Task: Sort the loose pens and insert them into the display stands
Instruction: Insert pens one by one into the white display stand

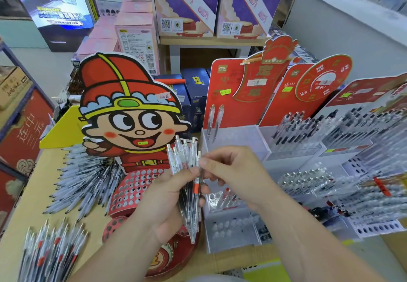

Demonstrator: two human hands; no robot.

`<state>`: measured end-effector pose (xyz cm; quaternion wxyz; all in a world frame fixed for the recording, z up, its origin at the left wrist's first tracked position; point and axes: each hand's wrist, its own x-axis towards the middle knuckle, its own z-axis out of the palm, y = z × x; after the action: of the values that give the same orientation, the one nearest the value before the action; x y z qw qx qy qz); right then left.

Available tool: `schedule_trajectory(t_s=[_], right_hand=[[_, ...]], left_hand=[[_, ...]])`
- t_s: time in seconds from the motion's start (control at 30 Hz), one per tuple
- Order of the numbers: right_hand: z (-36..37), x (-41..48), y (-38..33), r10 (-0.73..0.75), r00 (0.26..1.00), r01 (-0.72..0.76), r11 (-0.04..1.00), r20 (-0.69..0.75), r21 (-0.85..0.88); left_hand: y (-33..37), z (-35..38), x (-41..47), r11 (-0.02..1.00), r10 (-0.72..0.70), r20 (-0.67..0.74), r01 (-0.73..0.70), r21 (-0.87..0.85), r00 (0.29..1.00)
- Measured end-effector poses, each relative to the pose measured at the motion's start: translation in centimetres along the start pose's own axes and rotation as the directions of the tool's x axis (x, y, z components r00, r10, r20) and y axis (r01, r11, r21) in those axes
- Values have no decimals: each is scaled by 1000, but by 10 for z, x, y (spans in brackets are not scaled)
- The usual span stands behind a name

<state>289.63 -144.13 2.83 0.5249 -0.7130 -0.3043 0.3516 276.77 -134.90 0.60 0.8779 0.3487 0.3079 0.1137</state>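
Item 1, far left of the grips: loose pens, two heaps on the table (33, 193). The upper heap (86, 178) is fanned out beside the cartoon stand. The lower heap (52, 253), with red bands, lies near my edge. Both are unsorted, so by my judgement most of the work is left.

Item 2, just left of and behind the grips: cartoon stand (132, 114), a card figure over a red base full of holes. I see no pens standing in the visible holes.

Item 3: left hand (167, 196), palm turned right, forearm rising from the lower edge. Its grip is closed round a bundle of pens (185, 160), clicker ends up, tips down past the heel of the hand.

Item 4: right hand (231, 167), reaching leftward across to the bundle. The thumb and forefinger pinch the top of one red-banded pen (196, 188) at the bundle's right side. I read this as picking out a single pen for sorting.

Item 5, behind and right of the grips: clear stand (240, 136) with two pens (217, 121) leaning in it and much room unfilled.

Item 6, far right: stocked stands (343, 127), rows of pens in place. This part looks done.
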Motion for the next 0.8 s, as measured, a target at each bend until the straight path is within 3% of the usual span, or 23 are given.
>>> schedule_trajectory(t_s=[0.3, 0.47, 0.57, 0.67, 0.8], right_hand=[[-11, -6, 4, 68, 997, -67, 997, -32, 41], [-33, -4, -8, 3, 982, 26, 989, -190, 149], [-53, 0, -19, -125, 913, 174, 980, -388, 94], [-66, 8, -26, -266, 794, 294, 955, -547, -37], [-68, 24, -28, -401, 702, 331, 916, -589, -228]], left_hand=[[-6, 3, 1, 998, 24, -31, -22, 60, 999], [-7, -2, 7, 997, 15, -146, -4, 75, 989], [-8, -3, 9, 996, 22, -198, -4, 92, 980], [-8, -2, 9, 996, 13, -202, 4, 84, 979], [-7, -2, 11, 998, 3, -169, 7, 59, 986]])
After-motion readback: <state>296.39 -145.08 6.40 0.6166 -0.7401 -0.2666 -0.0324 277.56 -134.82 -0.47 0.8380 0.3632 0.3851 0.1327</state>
